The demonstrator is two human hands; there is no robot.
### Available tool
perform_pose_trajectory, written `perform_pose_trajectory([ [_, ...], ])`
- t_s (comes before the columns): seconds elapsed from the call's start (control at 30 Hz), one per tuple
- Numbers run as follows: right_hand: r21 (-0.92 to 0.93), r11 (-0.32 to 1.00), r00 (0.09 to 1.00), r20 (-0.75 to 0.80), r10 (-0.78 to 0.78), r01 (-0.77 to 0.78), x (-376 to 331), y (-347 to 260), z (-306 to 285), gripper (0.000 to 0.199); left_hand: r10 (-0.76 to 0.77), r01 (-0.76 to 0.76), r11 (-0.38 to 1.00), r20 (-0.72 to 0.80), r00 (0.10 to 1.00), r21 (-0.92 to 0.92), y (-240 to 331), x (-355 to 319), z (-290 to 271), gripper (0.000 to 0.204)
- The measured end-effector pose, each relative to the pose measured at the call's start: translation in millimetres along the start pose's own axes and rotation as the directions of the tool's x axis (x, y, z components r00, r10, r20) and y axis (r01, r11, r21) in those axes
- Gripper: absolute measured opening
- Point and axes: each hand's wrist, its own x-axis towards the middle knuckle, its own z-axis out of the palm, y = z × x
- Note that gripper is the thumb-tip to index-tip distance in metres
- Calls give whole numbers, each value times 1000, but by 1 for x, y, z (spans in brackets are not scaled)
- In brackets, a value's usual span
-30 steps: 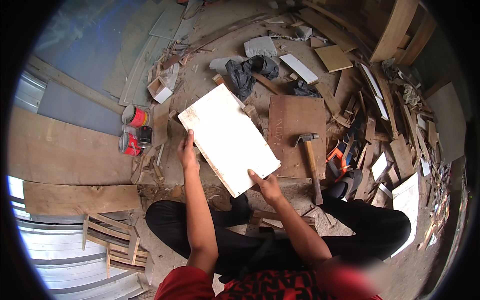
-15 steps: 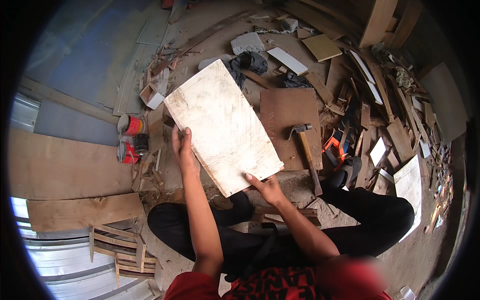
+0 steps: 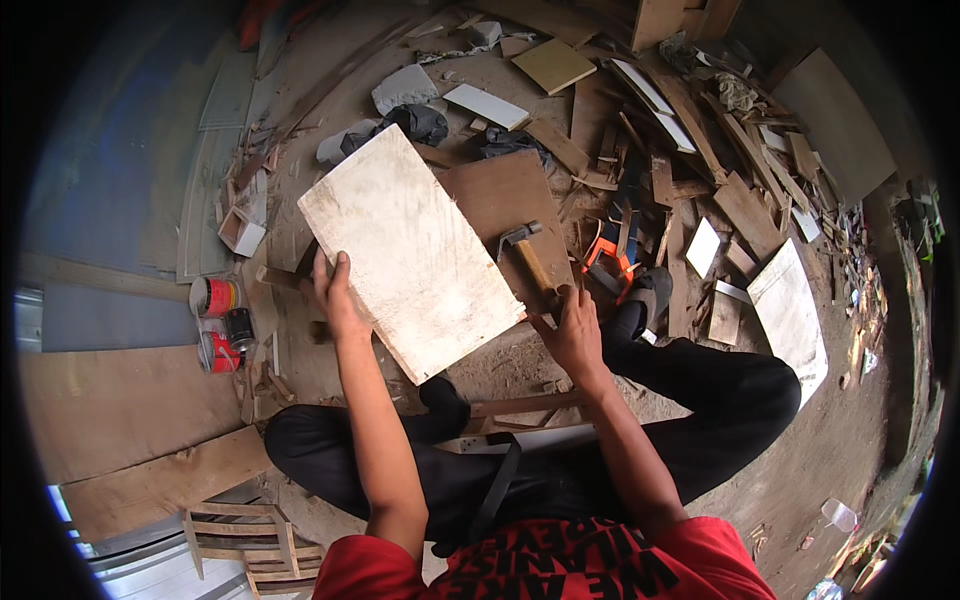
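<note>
A scuffed white rectangular board [image 3: 410, 250] is tilted up in front of me. My left hand [image 3: 342, 300] grips its left edge, thumb on the face and the other fingers partly hidden behind. My right hand [image 3: 575, 335] is just off the board's lower right corner, its fingers closed over the wooden handle of a claw hammer [image 3: 534, 265]. The hammer's head rests over a brown board [image 3: 500, 185] on the ground; the lower handle is hidden by the hand.
Orange-handled tool [image 3: 608, 255] lies beside my right foot. Scrap wood [image 3: 745, 215] is heaped at the right. Red cans [image 3: 215, 297] stand at the left near plywood [image 3: 130, 400]. A concrete chunk [image 3: 405, 90] and black plastic [image 3: 415, 125] lie farther off. A slatted wooden piece [image 3: 240, 535] is at lower left.
My right hand has let go of the white board's lower corner and moved onto the hammer's handle. My left hand still holds the board. The whole view has shifted.
</note>
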Motion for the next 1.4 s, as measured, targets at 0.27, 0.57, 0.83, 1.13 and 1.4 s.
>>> perform_pose_trajectory([
  [0.27, 147, 979, 985, 120, 122, -139, -5, 29, 11, 34, -13, 10, 999, 70, 997, 44, -7, 1, 16, 69],
  [0.57, 358, 814, 758, -321, 568, -458, 49, 108, -65, 34, -94, 78, 992, 166, 982, 101, -53, -16, 58, 64],
  [0.83, -49, 678, 641, -382, 666, -733, 26, 300, -81, 35, 108, -222, 914, 323, 940, 339, -160, 14, 84, 61],
  [1.13, -416, 806, 827, -542, 153, -421, 43, 247, -38, 35, 104, -719, 178, 714, 692, 672, -143, -58, 114, 70],
  [1.4, -242, 954, 982, -101, 158, -179, 55, 199, 97, 49, 77, -702, 4, 700, 710, 712, -157, -67, 143, 67],
])
